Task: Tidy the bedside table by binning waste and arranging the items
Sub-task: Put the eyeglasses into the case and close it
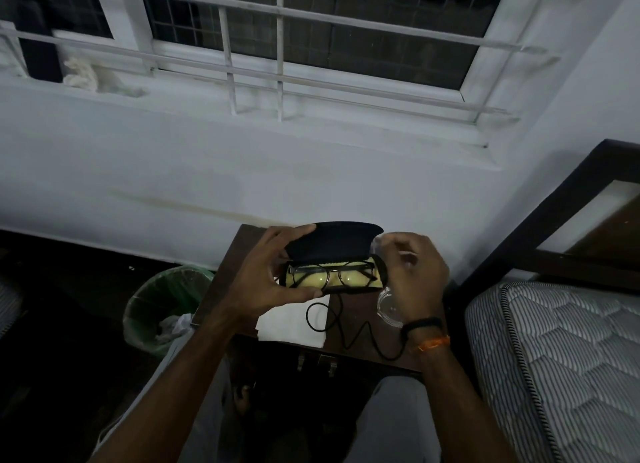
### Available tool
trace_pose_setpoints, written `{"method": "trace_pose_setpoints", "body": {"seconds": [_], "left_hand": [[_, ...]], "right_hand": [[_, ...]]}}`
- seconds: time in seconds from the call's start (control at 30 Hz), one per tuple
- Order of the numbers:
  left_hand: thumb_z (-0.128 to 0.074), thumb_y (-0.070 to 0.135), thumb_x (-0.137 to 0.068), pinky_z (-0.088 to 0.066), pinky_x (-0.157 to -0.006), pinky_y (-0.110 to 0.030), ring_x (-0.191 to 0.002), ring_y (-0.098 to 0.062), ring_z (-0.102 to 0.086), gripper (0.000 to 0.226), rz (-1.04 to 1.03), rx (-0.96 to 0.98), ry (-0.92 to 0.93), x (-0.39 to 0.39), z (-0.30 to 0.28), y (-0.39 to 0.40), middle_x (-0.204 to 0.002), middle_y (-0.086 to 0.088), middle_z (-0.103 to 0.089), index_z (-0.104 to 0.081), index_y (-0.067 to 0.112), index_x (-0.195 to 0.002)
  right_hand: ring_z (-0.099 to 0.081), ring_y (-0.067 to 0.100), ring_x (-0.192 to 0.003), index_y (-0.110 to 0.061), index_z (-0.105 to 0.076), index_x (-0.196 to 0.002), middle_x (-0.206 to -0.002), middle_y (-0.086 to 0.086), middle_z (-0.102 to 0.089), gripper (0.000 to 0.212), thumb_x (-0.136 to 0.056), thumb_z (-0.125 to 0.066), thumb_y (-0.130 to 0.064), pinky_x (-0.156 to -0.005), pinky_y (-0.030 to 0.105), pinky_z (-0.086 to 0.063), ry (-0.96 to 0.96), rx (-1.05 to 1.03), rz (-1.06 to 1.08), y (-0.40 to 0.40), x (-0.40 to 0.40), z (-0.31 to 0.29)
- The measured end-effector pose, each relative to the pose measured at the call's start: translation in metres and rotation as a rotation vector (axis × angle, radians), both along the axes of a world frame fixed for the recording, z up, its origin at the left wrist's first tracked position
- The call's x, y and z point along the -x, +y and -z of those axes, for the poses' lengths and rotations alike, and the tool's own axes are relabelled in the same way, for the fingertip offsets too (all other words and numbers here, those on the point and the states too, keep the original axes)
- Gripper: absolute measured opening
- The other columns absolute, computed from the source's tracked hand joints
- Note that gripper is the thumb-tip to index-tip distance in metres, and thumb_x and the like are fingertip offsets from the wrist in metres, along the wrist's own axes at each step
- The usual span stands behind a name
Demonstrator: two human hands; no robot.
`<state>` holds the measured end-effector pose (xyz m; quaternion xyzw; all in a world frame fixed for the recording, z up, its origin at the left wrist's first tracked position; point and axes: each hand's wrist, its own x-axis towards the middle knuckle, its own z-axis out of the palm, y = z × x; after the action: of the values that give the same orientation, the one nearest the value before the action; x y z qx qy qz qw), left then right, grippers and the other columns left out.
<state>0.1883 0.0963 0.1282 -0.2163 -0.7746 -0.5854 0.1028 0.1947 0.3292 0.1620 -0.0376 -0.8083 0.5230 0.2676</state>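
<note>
Above the surface (pixel 349 319), the left hand (pixel 258 282) grips the open glasses case (pixel 334 260) with glasses (pixel 334 272) inside, and the right hand (pixel 414 272) holds its other end.

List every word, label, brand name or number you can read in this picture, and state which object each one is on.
None can be read.
Glasses case: no print shows on the open lid or shell.
White paper on the bedside table: blank as seen.
Clear plastic container: no label visible.
Green-lined bin: no marking visible.
</note>
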Motion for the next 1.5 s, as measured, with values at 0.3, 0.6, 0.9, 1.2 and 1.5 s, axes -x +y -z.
{"method": "trace_pose_setpoints", "body": {"seconds": [0.3, 0.6, 0.9, 1.2, 1.5], "left_hand": [[-0.092, 0.013, -0.063, -0.05, -0.096, -0.056, -0.12, -0.029, -0.057, 0.078, 0.048, 0.017, -0.054, 0.012, 0.006, 0.015, -0.129, -0.008, -0.051, -0.057, 0.019, -0.133], [-0.08, -0.01, -0.071, -0.05, -0.088, -0.058, -0.109, -0.029, -0.058, 0.057, 0.142, -0.234, -0.265, 0.012, 0.015, 0.01, -0.112, -0.027, -0.051, -0.033, 0.007, -0.099], [-0.088, 0.012, -0.067, -0.041, -0.111, -0.052, -0.141, -0.015, -0.04, 0.087, 0.075, -0.203, -0.338, 0.0, 0.025, -0.01, -0.147, 0.005, -0.046, -0.04, 0.024, -0.138], [-0.077, 0.017, -0.076, -0.05, -0.1, -0.056, -0.126, -0.019, -0.058, 0.03, -0.024, -0.425, -0.521, -0.014, 0.033, -0.024, -0.121, -0.005, -0.07, -0.073, 0.003, -0.103], [-0.075, -0.004, -0.077, -0.06, -0.084, -0.041, -0.106, -0.034, -0.069, 0.045, -0.187, -0.745, -0.75, -0.022, 0.038, -0.018, -0.121, -0.019, -0.066, -0.059, 0.001, -0.119]], "right_hand": [[-0.061, 0.034, -0.117, -0.021, -0.063, -0.108, -0.128, 0.013, -0.054, 0.018, -0.092, -0.066, -0.029, -0.066, 0.043, -0.059, -0.533, 0.711, -0.361, 0.015, 0.003, 0.023], [-0.063, 0.036, -0.112, -0.038, -0.055, -0.13, -0.136, 0.01, -0.056, 0.053, -0.088, -0.059, -0.006, -0.069, 0.041, -0.057, -0.512, 0.783, -0.505, 0.01, 0.009, 0.029], [-0.064, 0.032, -0.113, -0.023, -0.056, -0.12, -0.13, 0.01, -0.058, 0.037, -0.089, -0.068, -0.008, -0.061, 0.036, -0.059, -0.54, 0.677, -0.314, -0.018, -0.001, 0.039], [-0.066, 0.037, -0.101, -0.011, -0.06, -0.104, -0.118, 0.018, -0.063, 0.023, -0.083, -0.068, -0.018, -0.08, 0.048, -0.058, -0.619, 0.911, -0.455, -0.019, -0.014, 0.039], [-0.069, 0.03, -0.102, -0.009, -0.056, -0.126, -0.126, 0.018, -0.063, 0.049, -0.081, -0.075, -0.005, -0.082, 0.042, -0.06, -0.606, 0.956, -0.298, -0.056, -0.017, 0.055]]}}
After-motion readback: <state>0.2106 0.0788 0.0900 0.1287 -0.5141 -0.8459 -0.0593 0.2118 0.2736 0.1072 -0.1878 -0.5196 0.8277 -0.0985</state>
